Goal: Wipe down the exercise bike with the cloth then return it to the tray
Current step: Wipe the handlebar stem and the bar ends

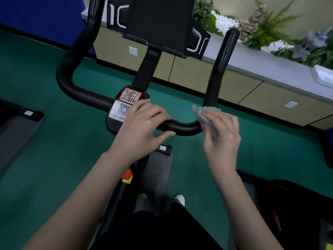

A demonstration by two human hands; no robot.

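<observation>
Nearest me: dark trousers, pale shoes on the green floor, and the exercise bike frame rising between them with a red knob on it.

Next the hands, both at the handlebar. My left hand lies over the crossbar just right of centre, fingers spread and loose and thumb along the near side, gripping nothing tight. I take it as a brace to steady the bar while the other hand works.

My right hand pinches the cloth, fingers curled round it. The cloth sits at the right bend of the bar, where the crossbar turns up into the right grip. It looks pressed against the bar, but the contact is partly hidden by the hand. Holding it bunched gives a thick pad for a round tube.

The cloth is grey, fuzzy, crumpled, one corner sticking up, no visible dirt.

Beyond: two QR stickers on the centre plate and a black console panel on the stem. Both look untouched by the cloth, so I judge there is wiping left.

Farthest: a counter with plants. The white dish at its right edge is probably the tray, well apart from the cloth.
</observation>
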